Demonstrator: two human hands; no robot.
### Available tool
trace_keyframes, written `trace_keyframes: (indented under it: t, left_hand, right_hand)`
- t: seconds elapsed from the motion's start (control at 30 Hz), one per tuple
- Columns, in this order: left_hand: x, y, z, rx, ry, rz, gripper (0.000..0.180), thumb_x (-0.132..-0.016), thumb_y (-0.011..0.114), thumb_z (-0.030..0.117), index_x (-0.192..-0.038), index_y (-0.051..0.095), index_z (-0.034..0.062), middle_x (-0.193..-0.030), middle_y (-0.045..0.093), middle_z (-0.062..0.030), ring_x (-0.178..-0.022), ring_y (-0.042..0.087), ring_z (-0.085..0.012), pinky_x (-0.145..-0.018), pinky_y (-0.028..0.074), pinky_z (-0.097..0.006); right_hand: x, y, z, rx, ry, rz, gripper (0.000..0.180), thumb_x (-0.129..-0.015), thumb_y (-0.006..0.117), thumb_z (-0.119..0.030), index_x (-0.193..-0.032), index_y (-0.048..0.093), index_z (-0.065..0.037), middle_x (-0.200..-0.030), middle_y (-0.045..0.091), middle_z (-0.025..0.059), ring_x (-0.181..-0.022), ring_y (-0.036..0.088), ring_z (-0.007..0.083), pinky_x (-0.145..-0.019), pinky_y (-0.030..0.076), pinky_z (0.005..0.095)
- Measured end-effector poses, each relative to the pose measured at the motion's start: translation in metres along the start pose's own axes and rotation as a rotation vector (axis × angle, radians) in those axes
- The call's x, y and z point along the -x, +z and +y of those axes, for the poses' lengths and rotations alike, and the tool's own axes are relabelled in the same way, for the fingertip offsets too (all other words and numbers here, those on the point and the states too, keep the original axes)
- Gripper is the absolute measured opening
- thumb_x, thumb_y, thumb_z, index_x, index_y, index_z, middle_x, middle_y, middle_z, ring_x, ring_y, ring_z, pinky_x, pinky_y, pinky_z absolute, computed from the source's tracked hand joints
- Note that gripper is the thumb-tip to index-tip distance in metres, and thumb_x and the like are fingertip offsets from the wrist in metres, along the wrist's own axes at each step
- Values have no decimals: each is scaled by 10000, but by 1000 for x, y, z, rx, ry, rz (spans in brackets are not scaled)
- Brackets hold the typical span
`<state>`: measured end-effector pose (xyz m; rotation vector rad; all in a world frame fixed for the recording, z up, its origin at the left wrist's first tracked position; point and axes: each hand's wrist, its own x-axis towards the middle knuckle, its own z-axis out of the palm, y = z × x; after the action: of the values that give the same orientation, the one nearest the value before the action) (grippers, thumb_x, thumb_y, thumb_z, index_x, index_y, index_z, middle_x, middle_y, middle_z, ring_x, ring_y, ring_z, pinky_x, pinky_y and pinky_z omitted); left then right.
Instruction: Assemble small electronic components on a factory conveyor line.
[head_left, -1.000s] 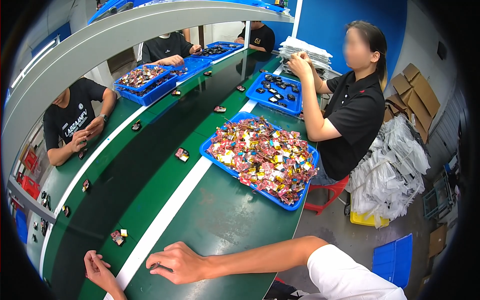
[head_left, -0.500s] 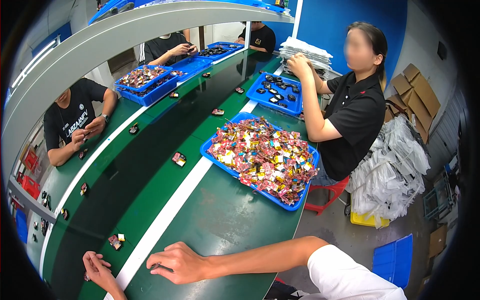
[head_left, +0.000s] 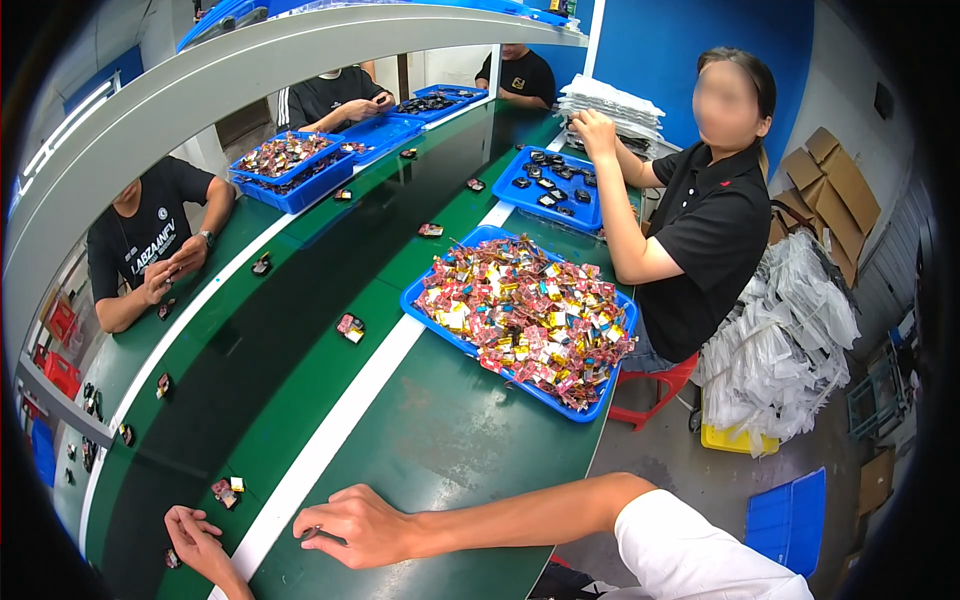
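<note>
My right hand (head_left: 355, 527) is closed around a slim dark tool (head_left: 325, 536), perhaps tweezers, above the green tabletop beside the white strip. Most of that tool is hidden by the fingers. To its left, my left hand (head_left: 196, 540) hovers at the belt's near edge, fingers loosely bent and apart, with nothing seen in it. A small dark part (head_left: 172, 558) lies on the belt right beside the left fingers. Just beyond them sits a small assembly (head_left: 226, 492) with a pink circuit board and a white-and-yellow piece.
On the green conveyor belt (head_left: 290, 330) several similar assemblies (head_left: 350, 327) lie spaced out. A blue tray (head_left: 460, 345) heaped with pink-and-yellow parts stands ahead on the right; another blue tray (head_left: 590, 222) holds black pieces. A co-worker (head_left: 705, 210) sits at the right, others across the belt.
The assemblies on the belt have shifted toward me, down and left. The small dark part shows more clearly beside my left hand. My hands stay in place.
</note>
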<state>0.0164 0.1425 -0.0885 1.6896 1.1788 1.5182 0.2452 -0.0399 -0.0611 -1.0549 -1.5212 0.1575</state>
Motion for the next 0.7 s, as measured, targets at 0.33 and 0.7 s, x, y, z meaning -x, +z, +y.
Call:
trace_keyframes:
  t: [0.33, 0.7]
  left_hand:
    - [-2, 1, 6, -57, -72, 7, 426, -1089, 468, 345, -762, 497, 73, -749, 555, -4, -511, 454, -32, -429, 265, -203]
    - [2, 6, 11, -49, -53, 46, 275, -1074, 508, 264, -928, 592, 46, -820, 580, 2, -535, 468, -24, -419, 272, -196]
  right_hand:
    - [0, 0, 2, -1, 14, -23, 145, -857, 736, -95, -941, 621, -65, -747, 685, 39, -596, 647, 230, -566, 484, 338]
    - [-1, -1, 1, -3, 9, -12, 154, -847, 744, -91, -933, 619, -68, -734, 679, 41, -570, 627, 235, -555, 475, 340]
